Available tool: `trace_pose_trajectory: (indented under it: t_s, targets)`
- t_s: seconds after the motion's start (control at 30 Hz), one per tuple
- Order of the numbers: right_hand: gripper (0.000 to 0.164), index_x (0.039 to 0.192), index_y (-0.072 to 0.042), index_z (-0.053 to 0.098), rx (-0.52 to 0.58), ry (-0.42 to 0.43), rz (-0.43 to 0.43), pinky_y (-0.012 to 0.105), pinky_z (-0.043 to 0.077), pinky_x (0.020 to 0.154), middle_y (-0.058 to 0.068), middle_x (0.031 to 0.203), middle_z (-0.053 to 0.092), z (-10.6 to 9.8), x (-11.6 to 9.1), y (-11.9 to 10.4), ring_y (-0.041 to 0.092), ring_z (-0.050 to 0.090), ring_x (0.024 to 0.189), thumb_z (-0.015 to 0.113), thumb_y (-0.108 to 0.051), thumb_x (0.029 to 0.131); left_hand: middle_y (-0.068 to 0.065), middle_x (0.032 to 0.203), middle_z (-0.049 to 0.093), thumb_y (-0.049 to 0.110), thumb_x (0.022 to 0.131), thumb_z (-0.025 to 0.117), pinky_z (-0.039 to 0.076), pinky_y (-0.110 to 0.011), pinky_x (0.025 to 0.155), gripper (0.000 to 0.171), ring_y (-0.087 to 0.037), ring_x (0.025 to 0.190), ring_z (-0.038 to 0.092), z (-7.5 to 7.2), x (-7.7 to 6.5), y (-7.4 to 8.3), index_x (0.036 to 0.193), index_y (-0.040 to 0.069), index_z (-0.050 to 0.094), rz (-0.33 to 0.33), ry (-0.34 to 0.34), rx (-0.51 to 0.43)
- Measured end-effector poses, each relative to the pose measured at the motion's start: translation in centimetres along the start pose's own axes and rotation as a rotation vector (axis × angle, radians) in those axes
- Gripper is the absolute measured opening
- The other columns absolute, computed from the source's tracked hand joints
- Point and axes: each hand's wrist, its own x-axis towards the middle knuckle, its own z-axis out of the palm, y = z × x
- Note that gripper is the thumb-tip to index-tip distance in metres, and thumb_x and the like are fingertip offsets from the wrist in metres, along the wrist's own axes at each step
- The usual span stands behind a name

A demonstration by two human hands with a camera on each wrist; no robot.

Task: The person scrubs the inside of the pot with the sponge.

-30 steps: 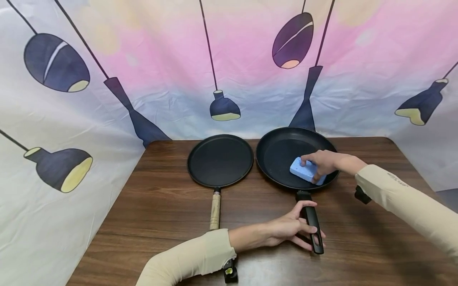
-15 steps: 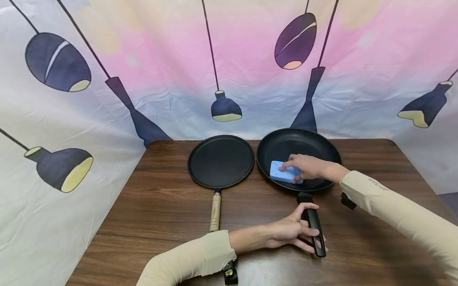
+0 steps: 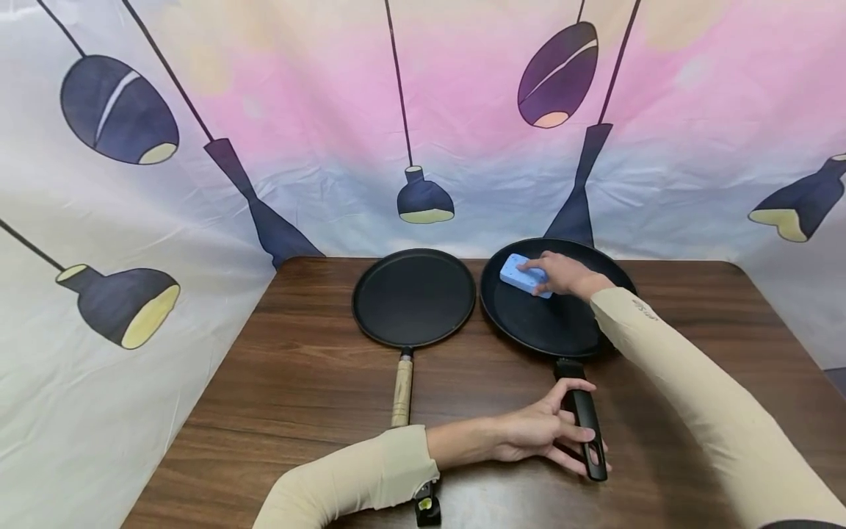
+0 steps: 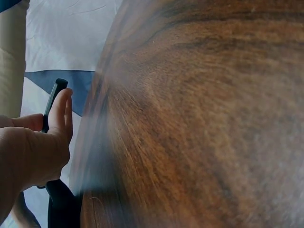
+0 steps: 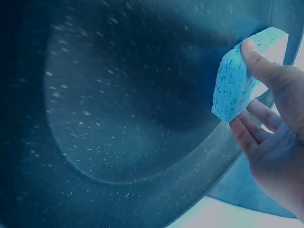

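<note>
A black frying pan (image 3: 548, 323) rests on the right side of the table, its black handle (image 3: 584, 411) toward me. My left hand (image 3: 538, 430) grips that handle, thumb on the near side and fingers passing underneath; the left wrist view shows the hand (image 4: 42, 142) around it from the side. Inside the pan, near its far left wall, my right hand (image 3: 565, 275) holds a light blue sponge (image 3: 523, 275). Seen from the right wrist, the thumb lies along the porous sponge (image 5: 232, 83) and the fingers are at its other side. Pale specks show on the pan's surface (image 5: 109, 118).
Left of the frying pan lies a flat black round griddle pan (image 3: 414, 297) with a wooden handle (image 3: 402, 389), partly behind my left forearm. Both are on a brown wooden table (image 3: 297, 397). A cloth backdrop (image 3: 317, 110) printed with lamps hangs behind the table.
The sponge has gone from the pan's right side across to the left, then up to the far left, carried by my right hand. My left hand keeps its grip on the handle.
</note>
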Motion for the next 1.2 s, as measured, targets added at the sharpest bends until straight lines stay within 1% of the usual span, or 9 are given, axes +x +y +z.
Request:
trace_pose_trajectory:
  t_s: [0.13, 0.3, 0.37, 0.53, 0.6, 0.7, 0.83, 1.03, 1.2]
  targets:
    - [0.06, 0.152, -0.014, 0.049, 0.018, 0.016, 0.107, 0.058, 0.049, 0.1, 0.032, 0.147, 0.044, 0.0, 0.5, 0.9, 0.047, 0.05, 0.13, 0.07, -0.008, 0.097, -0.03, 0.127, 0.065, 0.003, 0.106, 0.051, 0.048, -0.062, 0.105, 0.055, -0.053, 0.127, 0.056, 0.0, -0.1, -0.1, 0.142, 0.041, 0.035, 0.017, -0.001, 0.0]
    - [0.062, 0.154, -0.015, 0.044, 0.018, 0.031, 0.153, 0.055, 0.05, 0.1, 0.033, 0.149, 0.043, 0.2, 0.4, 1.2, 0.048, 0.047, 0.134, 0.065, -0.002, 0.098, -0.025, 0.119, 0.069, 0.001, 0.105, 0.053, 0.051, -0.061, 0.103, 0.054, -0.054, 0.124, 0.058, 0.0, 0.0, -0.1, 0.138, 0.041, 0.038, 0.039, 0.012, 0.015]
    - [0.062, 0.154, -0.014, 0.043, 0.006, -0.003, 0.136, 0.053, 0.052, 0.099, 0.033, 0.149, 0.044, 0.0, 0.0, 1.0, 0.047, 0.051, 0.129, 0.066, -0.002, 0.098, -0.025, 0.119, 0.069, 0.001, 0.105, 0.052, 0.05, -0.062, 0.103, 0.054, -0.054, 0.124, 0.058, 0.0, 0.1, -0.1, 0.138, 0.041, 0.037, 0.035, 0.01, 0.016]
    - [0.062, 0.149, -0.015, 0.05, -0.016, -0.126, 0.06, 0.034, 0.054, 0.075, 0.031, 0.151, 0.045, -0.8, -1.2, -0.1, 0.038, 0.065, 0.105, 0.073, -0.004, 0.093, -0.027, 0.123, 0.067, 0.003, 0.106, 0.052, 0.05, -0.061, 0.104, 0.054, -0.053, 0.125, 0.058, 0.1, 0.0, -0.1, 0.141, 0.041, 0.036, 0.022, 0.004, 0.02]
    - [0.061, 0.147, -0.016, 0.053, -0.026, -0.166, 0.022, 0.031, 0.053, 0.071, 0.028, 0.151, 0.047, -1.1, -1.9, -0.6, 0.036, 0.066, 0.105, 0.076, -0.006, 0.091, -0.027, 0.124, 0.067, 0.003, 0.106, 0.052, 0.051, -0.061, 0.103, 0.054, -0.053, 0.125, 0.058, 0.1, 0.0, -0.1, 0.14, 0.04, 0.036, 0.028, 0.006, 0.024]
    - [0.06, 0.145, -0.016, 0.057, -0.032, -0.216, -0.031, 0.037, 0.06, 0.082, 0.024, 0.149, 0.052, -1.3, -3.3, -1.5, 0.04, 0.063, 0.117, 0.078, -0.007, 0.089, -0.029, 0.125, 0.066, 0.002, 0.105, 0.052, 0.05, -0.062, 0.103, 0.053, -0.053, 0.124, 0.059, 0.2, 0.0, -0.1, 0.138, 0.04, 0.036, 0.035, 0.005, 0.027]
    - [0.061, 0.143, -0.016, 0.059, -0.065, -0.254, -0.106, 0.047, 0.059, 0.096, 0.023, 0.141, 0.059, -1.2, -4.9, -2.7, 0.043, 0.054, 0.131, 0.081, -0.012, 0.087, -0.029, 0.126, 0.066, 0.002, 0.105, 0.052, 0.05, -0.06, 0.104, 0.053, -0.051, 0.124, 0.06, 0.2, -0.2, 0.2, 0.138, 0.041, 0.036, 0.026, 0.009, 0.031]
    - [0.061, 0.141, -0.017, 0.062, -0.106, -0.285, -0.153, 0.041, 0.062, 0.09, 0.019, 0.138, 0.064, -1.1, -6.7, -3.8, 0.034, 0.064, 0.121, 0.085, -0.017, 0.084, -0.027, 0.124, 0.068, 0.002, 0.105, 0.052, 0.047, -0.062, 0.105, 0.051, -0.052, 0.125, 0.058, 0.5, -0.2, 0.4, 0.136, 0.04, 0.036, 0.009, 0.008, 0.028]
    - [0.059, 0.137, -0.016, 0.065, -0.057, -0.262, -0.17, 0.036, 0.063, 0.083, 0.018, 0.137, 0.065, -0.7, -5.5, -3.9, 0.031, 0.068, 0.115, 0.086, -0.013, 0.082, -0.025, 0.123, 0.068, 0.003, 0.106, 0.052, 0.047, -0.061, 0.106, 0.05, -0.052, 0.126, 0.057, 0.0, -0.7, 0.0, 0.136, 0.039, 0.036, 0.0, -0.002, 0.007]
